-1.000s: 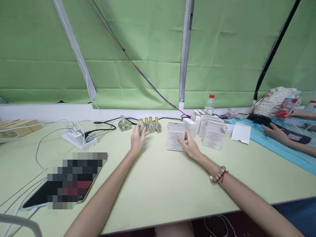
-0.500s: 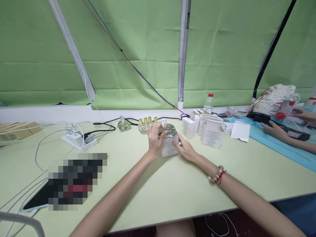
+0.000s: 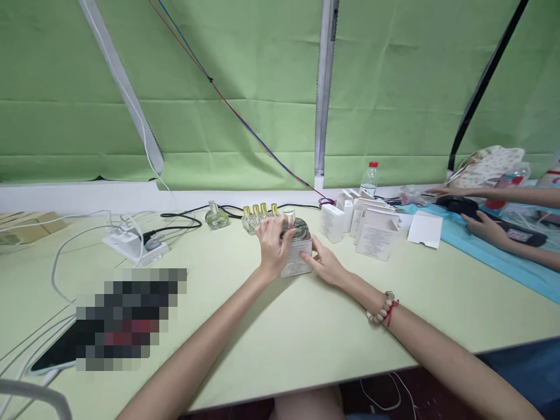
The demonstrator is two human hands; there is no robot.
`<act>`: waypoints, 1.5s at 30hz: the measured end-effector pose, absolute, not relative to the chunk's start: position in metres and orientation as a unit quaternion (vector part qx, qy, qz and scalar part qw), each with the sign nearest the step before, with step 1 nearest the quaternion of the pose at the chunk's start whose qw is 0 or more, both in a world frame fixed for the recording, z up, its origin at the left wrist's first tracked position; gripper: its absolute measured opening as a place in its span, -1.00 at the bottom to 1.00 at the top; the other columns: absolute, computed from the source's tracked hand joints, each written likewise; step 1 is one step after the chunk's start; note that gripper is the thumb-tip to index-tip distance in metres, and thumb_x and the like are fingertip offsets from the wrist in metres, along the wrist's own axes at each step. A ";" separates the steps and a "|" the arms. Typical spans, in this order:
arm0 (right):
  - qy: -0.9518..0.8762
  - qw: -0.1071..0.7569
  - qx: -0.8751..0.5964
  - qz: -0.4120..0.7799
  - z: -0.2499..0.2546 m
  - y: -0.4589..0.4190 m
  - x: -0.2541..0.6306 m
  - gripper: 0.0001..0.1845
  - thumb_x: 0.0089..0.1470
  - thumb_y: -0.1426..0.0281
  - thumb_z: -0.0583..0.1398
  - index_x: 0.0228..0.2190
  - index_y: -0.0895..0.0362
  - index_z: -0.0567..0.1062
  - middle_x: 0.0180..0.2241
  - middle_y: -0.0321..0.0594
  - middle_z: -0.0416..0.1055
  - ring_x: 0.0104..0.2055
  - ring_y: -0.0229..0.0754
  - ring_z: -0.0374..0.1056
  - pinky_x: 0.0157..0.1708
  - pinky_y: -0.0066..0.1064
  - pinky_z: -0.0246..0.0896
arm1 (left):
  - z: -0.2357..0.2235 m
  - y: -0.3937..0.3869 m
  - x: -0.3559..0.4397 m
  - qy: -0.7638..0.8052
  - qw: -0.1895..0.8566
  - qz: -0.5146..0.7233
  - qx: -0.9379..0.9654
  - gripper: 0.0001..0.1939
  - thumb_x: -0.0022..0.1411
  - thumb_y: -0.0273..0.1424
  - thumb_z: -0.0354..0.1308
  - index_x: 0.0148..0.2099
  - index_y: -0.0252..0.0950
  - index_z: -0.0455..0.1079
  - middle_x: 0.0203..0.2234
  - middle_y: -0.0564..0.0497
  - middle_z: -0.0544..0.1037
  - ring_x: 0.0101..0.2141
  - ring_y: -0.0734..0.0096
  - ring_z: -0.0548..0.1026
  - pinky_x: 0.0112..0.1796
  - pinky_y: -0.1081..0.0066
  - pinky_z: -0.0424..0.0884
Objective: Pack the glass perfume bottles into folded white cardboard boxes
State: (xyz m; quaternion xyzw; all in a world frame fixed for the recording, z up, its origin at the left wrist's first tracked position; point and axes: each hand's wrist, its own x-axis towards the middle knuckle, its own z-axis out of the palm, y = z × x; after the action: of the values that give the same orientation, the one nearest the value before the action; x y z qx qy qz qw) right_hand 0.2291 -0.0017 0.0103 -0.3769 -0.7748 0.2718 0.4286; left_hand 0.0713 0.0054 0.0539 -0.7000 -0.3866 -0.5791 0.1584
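Observation:
A small white printed box stands on the table in front of me. A rounded clear glass perfume bottle sits partly inside its open top, the upper part still showing. My left hand is closed around the bottle's upper left side, thumb toward me. On the box's right side, my right hand grips the wall, with the thumb on the printed front. Just behind my left hand stand several gold-capped glass bottles. One uncapped perfume bottle is farther left.
Several white boxes and a white carton piece are to the right. A water bottle stands behind them. At left lie a power strip and a dark tablet. A co-worker's hand rests over a black case at far right.
The bottle sits lower in the box, and my left hand has come down slightly with it. At far right, a co-worker's arm now reaches across toward the back of the table.

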 end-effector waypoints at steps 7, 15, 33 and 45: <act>-0.758 0.496 -0.358 0.225 0.007 -0.003 0.225 -0.16 0.07 0.15 0.10 0.22 -0.03 -0.27 0.08 -0.03 0.14 -0.15 -0.17 0.34 -0.26 -0.24 0.41 | 0.046 0.005 0.072 -0.381 0.165 -0.555 -0.721 -0.76 0.28 -0.25 -0.09 -0.24 -0.27 0.31 -0.29 -0.05 0.40 -0.16 0.30 0.28 -0.16 0.33 0.11; -0.793 0.497 -0.332 0.116 0.012 -0.008 0.226 -0.46 0.16 0.22 0.02 0.16 -0.15 0.04 0.04 -0.17 0.15 -0.11 -0.21 0.32 -0.34 -0.38 0.46 | 0.042 0.007 0.071 -0.354 0.187 -0.554 -0.730 -0.78 0.14 -0.31 0.10 -0.50 -0.30 0.33 -0.23 -0.07 0.40 -0.11 0.25 0.31 -0.13 0.26 0.14; -0.773 0.516 -0.344 0.135 0.008 0.000 0.230 -0.64 0.13 0.22 0.05 -0.04 -0.01 0.15 -0.01 -0.14 0.19 -0.21 -0.22 0.36 -0.46 -0.40 0.42 | 0.017 0.016 0.066 -0.345 0.054 -0.623 -0.700 -0.61 0.14 -0.27 0.11 -0.01 -0.20 0.12 -0.02 -0.13 0.18 0.06 0.26 0.19 -0.10 0.25 0.29; -0.719 0.563 -0.371 0.169 0.000 0.005 0.232 -0.38 0.04 0.15 0.12 0.08 0.01 0.02 0.04 -0.03 0.19 -0.19 -0.14 0.36 -0.52 -0.38 0.39 | 0.000 0.010 0.079 -0.335 -0.152 -0.630 -0.684 -0.57 0.25 -0.24 -0.03 0.09 -0.16 -0.09 -0.02 -0.15 0.30 -0.07 0.39 0.38 -0.15 0.33 0.37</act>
State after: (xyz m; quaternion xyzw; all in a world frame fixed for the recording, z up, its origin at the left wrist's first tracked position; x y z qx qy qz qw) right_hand 0.2316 0.0055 0.0004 -0.3713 -0.7190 0.1686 0.5628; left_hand 0.0789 0.0097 -0.0002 -0.6839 -0.3354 -0.6298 -0.1523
